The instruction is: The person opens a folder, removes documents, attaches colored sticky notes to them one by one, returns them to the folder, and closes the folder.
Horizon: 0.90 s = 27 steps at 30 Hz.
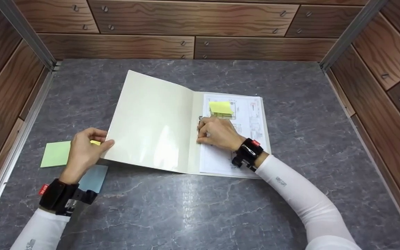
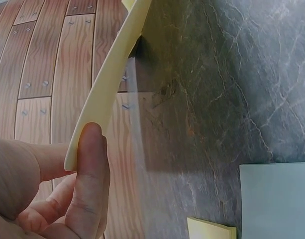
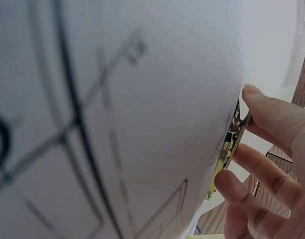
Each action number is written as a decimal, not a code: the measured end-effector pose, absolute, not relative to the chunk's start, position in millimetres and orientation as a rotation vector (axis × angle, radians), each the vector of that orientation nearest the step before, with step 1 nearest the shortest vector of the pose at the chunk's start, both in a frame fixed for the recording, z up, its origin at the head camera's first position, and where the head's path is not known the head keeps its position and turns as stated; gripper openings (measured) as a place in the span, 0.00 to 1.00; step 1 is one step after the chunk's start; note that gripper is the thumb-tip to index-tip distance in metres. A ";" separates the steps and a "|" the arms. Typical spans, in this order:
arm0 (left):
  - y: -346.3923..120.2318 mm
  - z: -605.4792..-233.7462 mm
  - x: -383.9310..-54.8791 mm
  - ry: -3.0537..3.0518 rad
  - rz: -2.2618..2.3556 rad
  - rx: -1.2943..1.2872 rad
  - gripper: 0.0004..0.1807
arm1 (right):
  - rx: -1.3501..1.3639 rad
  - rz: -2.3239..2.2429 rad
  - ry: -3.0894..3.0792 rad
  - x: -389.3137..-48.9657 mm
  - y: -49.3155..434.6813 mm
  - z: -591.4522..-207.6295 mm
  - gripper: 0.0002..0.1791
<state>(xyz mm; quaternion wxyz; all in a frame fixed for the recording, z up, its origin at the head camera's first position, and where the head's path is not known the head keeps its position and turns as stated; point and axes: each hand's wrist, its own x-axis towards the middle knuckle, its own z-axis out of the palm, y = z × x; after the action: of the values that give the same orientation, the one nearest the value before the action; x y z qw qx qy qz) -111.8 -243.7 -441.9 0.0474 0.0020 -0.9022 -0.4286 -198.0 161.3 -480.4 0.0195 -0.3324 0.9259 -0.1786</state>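
Observation:
A cream clip folder (image 1: 151,118) lies open, its cover raised at the left. My left hand (image 1: 86,150) pinches that cover's lower left edge between thumb and fingers; the left wrist view shows the cover edge-on (image 2: 100,99) in the grip. Printed drawing sheets (image 1: 247,139) lie on the right side, with a yellow sticky note (image 1: 221,107) near their top. At the sheets' left edge my right hand (image 1: 219,131) has its curled fingers on a metal clip (image 3: 233,139). In the right wrist view, thumb and fingers pinch the clip's lever. The hand partly hides the clip in the head view.
Left of the folder lie a green sticky pad (image 1: 55,154), a blue pad (image 1: 94,177) and a yellow pad (image 2: 211,229), partly behind my left hand in the head view. The grey marbled table (image 1: 193,211) is bordered by wood-patterned walls (image 1: 144,47).

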 end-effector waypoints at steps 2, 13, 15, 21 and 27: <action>-243.2 -441.8 -111.3 -2.751 -1.310 0.006 0.15 | -1.041 -0.547 2.870 -198.0 161.5 -481.0 0.08; -241.5 -440.8 -109.8 -2.742 -1.302 0.006 0.14 | -1.031 -0.513 2.885 -196.3 160.2 -481.7 0.08; -241.7 -440.6 -110.0 -2.740 -1.298 0.010 0.14 | -1.043 -0.488 2.889 -195.5 159.6 -481.1 0.09; -243.4 -439.9 -109.5 -2.747 -1.286 0.039 0.14 | -1.143 -0.426 2.879 -192.2 161.5 -479.9 0.10; -242.4 -440.4 -110.1 -2.756 -1.297 0.022 0.16 | -1.106 -0.409 2.853 -190.2 166.0 -477.9 0.11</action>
<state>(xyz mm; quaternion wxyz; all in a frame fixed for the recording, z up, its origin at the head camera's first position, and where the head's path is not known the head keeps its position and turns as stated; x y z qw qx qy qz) -110.1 -242.4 -440.4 0.0477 0.0074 -0.9037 -0.4254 -190.2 166.0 -477.9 0.0273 -0.3581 0.9239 -0.1324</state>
